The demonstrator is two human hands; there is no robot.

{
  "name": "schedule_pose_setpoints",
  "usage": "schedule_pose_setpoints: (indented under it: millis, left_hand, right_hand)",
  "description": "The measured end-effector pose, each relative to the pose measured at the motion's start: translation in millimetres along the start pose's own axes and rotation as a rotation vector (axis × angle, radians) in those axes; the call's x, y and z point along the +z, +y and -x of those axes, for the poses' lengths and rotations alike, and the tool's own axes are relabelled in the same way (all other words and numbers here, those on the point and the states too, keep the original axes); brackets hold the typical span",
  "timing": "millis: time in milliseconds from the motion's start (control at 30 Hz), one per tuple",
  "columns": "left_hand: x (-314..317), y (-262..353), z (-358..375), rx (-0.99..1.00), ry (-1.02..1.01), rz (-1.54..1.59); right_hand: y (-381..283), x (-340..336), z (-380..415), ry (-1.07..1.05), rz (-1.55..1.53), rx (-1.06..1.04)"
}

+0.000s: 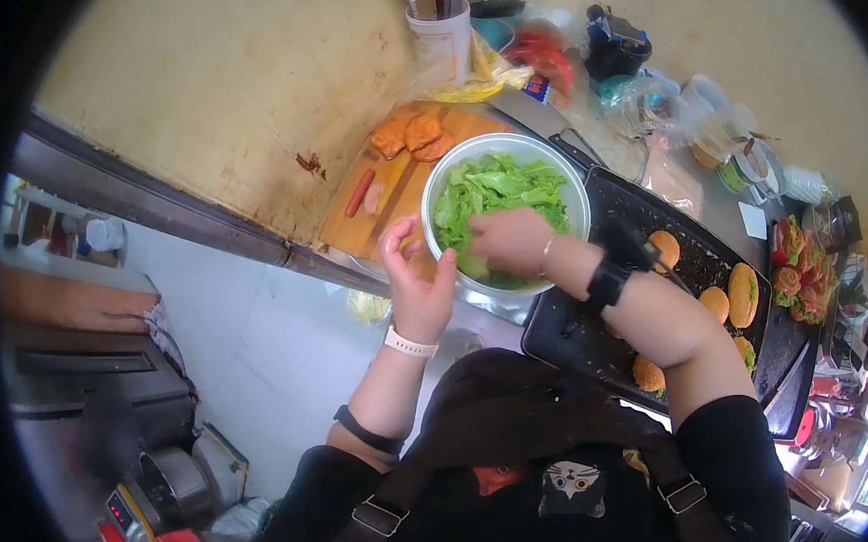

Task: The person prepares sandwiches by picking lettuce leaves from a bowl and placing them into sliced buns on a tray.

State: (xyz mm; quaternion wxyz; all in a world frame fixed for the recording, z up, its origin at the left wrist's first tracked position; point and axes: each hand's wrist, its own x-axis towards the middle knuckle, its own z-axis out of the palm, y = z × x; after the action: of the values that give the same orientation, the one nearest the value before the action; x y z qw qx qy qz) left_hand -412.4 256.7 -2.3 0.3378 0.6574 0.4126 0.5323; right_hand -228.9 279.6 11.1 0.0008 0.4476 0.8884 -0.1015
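A round white bowl (577,198) holds torn green lettuce (501,182). My right hand (514,241) reaches into the bowl over the lettuce, its fingers bent and blurred by motion. Whether they grip a leaf cannot be made out. At the bowl's near left side, my left hand (421,287) is raised with fingers apart and nothing in it, close to the rim. Left of the bowl, a wooden cutting board (352,226) carries a sausage (359,193), a pale cut piece (374,197) and several orange, sauce-coated meat pieces (424,132).
Right of the bowl, a black tray (582,327) bears several buns (714,304), some with lettuce. Filled sandwiches (800,278) lie farther right. A knife (576,153) rests behind the bowl. A white bucket of utensils (442,40) and tubs (751,167) stand along the back.
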Motion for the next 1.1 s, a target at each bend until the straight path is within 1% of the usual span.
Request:
schedule_pose_setpoints:
  millis: [100, 167, 233, 267, 367, 400, 467, 500, 567, 600, 700, 800, 900, 933, 1000, 1033, 1100]
  left_hand:
    - [-3.4, -2.4, 1.6, -0.061, -0.025, 0.001]
    - [-0.8, -0.3, 1.5, -0.098, -0.045, 0.053]
    - [4.9, 3.2, -0.6, -0.118, -0.088, 0.027]
    - [9.0, 5.4, -1.7, -0.127, -0.112, 0.015]
    - [26.9, 17.4, -8.1, -0.283, -0.138, 0.335]
    - [33.3, 18.5, -12.0, -0.362, -0.147, 0.457]
    - [42.3, 24.3, -23.3, -0.521, -0.219, 0.542]
    - [45.0, 27.0, -28.3, -0.602, -0.258, 0.583]
    - [47.5, 25.6, -37.8, -0.587, -0.271, 0.530]
    - [48.5, 24.3, -41.9, -0.576, -0.280, 0.504]
    - [48.8, 13.6, -46.0, -0.110, -0.253, 0.173]
    - [36.4, 24.9, -58.2, 0.540, -0.391, -0.198]
    - [37.9, 27.9, -56.1, 0.579, -0.402, -0.232]
    - [40.8, 26.4, -52.9, 0.418, -0.380, -0.094]
    - [44.5, 22.2, -45.1, 0.090, -0.326, 0.173]
    - [41.8, 21.6, -45.5, -0.136, -0.347, 0.466]
    - [33.4, 20.9, -47.2, -0.603, -0.363, 1.047]
  right_hand:
    - [21.3, -2.4, 17.9, 0.422, -0.508, 0.085]
    - [28.6, -7.2, 30.8, 0.424, -1.042, 0.349]
    - [32.1, -17.2, 42.1, 0.415, -1.568, 0.621]
    - [30.8, -21.1, 47.8, 0.440, -1.736, 0.607]
    - [30.8, -14.2, 58.7, 0.486, -1.878, 0.567]
    - [30.2, -9.3, 59.9, 0.498, -1.894, 0.512]
    - [29.8, -0.1, 62.0, 0.523, -1.925, 0.400]
    - [27.5, 1.5, 62.6, 0.518, -1.922, 0.388]
    - [22.9, 2.8, 62.7, 0.516, -1.914, 0.364]
    - [23.6, -1.0, 67.8, 0.471, -1.887, 0.327]
    - [13.6, -14.1, 78.4, 0.598, -2.299, 0.454]
    - [10.5, -36.4, 87.0, 0.227, -2.579, 0.365]
    - [11.8, -15.0, 77.2, 0.337, -2.442, 0.287]
    - [17.7, -10.3, 75.1, 0.330, -2.342, 0.314]
    - [17.3, -9.6, 76.4, 0.458, -2.325, 0.268]
    - [14.2, -11.7, 76.5, 0.517, -2.316, 0.247]
    - [12.2, -11.9, 78.0, 0.589, -2.212, 0.282]
